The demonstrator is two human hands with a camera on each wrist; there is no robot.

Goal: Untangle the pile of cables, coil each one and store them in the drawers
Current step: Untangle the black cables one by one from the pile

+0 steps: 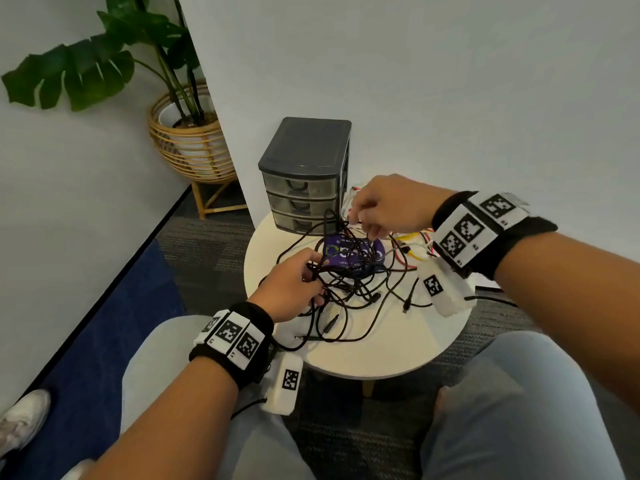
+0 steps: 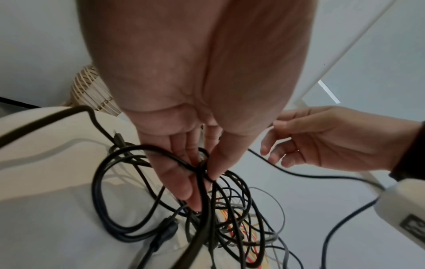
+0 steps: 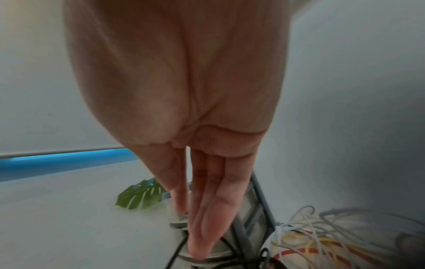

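Observation:
A tangle of black cables [image 1: 349,285] lies on the round white table [image 1: 381,355]. My left hand [image 1: 313,271] grips a bunch of these black cables [image 2: 230,218] at the pile's left side, thumb and fingers pinching them [image 2: 202,171]. My right hand [image 1: 356,221] hovers above the pile's far side, beside the grey three-drawer unit [image 1: 304,188]. Its thumb and fingers pinch one thin black cable [image 3: 187,223]. All three drawers are closed. The left wrist view also shows the right hand [image 2: 276,125] held above the table.
A bundle of white, yellow and red cables [image 1: 412,244] lies right of the drawers, against the wall. A purple packet [image 1: 353,252] sits under the black tangle. A potted plant in a rattan basket [image 1: 187,140] stands on the floor at back left. My knees flank the table.

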